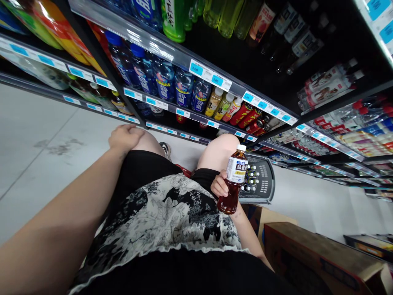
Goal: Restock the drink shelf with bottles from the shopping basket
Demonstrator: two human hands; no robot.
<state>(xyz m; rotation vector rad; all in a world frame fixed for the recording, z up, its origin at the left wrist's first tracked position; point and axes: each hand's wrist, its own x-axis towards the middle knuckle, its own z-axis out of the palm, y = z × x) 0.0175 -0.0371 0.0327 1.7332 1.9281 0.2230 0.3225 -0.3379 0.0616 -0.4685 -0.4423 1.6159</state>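
Note:
My right hand point(220, 184) is wrapped around a small bottle of brown tea point(233, 179) with a white cap and white label, held upright beside my right knee. My left hand point(124, 137) rests on my left knee with the fingers curled over it and nothing in it. I am crouched in front of black drink shelves point(172, 51). A grey basket point(260, 180) with several dark bottles stands on the floor just right of the tea bottle.
Shelves hold blue-labelled water bottles point(166, 82), yellow drinks point(219, 104), red cans point(245, 114) and green bottles above, behind blue price tags. Brown cardboard boxes point(310, 250) stand at lower right. Pale floor tiles point(43, 139) stretch to the left.

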